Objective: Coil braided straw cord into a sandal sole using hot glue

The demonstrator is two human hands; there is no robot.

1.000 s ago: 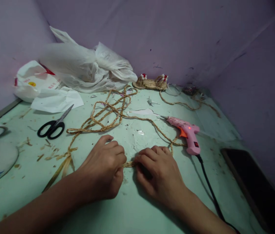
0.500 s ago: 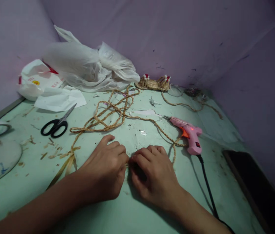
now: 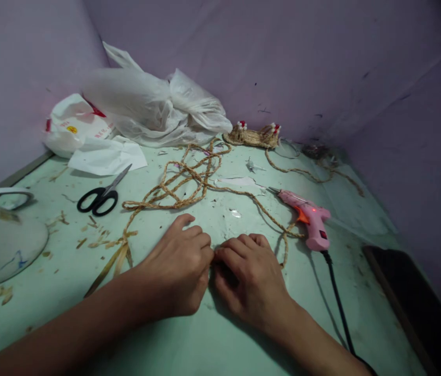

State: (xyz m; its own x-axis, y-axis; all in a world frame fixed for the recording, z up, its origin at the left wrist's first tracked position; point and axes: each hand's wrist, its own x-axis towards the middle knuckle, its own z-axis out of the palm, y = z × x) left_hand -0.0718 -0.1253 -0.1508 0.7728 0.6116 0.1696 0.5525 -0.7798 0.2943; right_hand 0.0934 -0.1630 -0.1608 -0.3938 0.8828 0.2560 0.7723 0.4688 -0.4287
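My left hand (image 3: 185, 266) and my right hand (image 3: 247, 277) meet low over the table, fingers curled and fingertips nearly touching. A braided straw rope (image 3: 259, 209) runs from a loose tangle, past the glue gun, and disappears beside my right hand. Both hands pinch its end, though my fingers hide most of that part. To the right lies a pink hot glue gun (image 3: 312, 216) with an orange trigger and a lit red light. Black-handled scissors (image 3: 103, 198) rest on the left, beyond my left wrist. Frayed straw strands (image 3: 120, 257) stick out beside my left forearm.
White plastic bags (image 3: 157, 109) are heaped against the back wall. A woven straw piece with red and white beads (image 3: 251, 137) sits beside them. At left is a white rounded object (image 3: 4, 245); at right, a dark phone-like slab (image 3: 404, 292). Straw scraps litter the table (image 3: 189, 350).
The view has shifted slightly, so most things appear a little farther right. My hands stay pressed together in nearly the same pose; the glue gun and scissors have not moved on the table.
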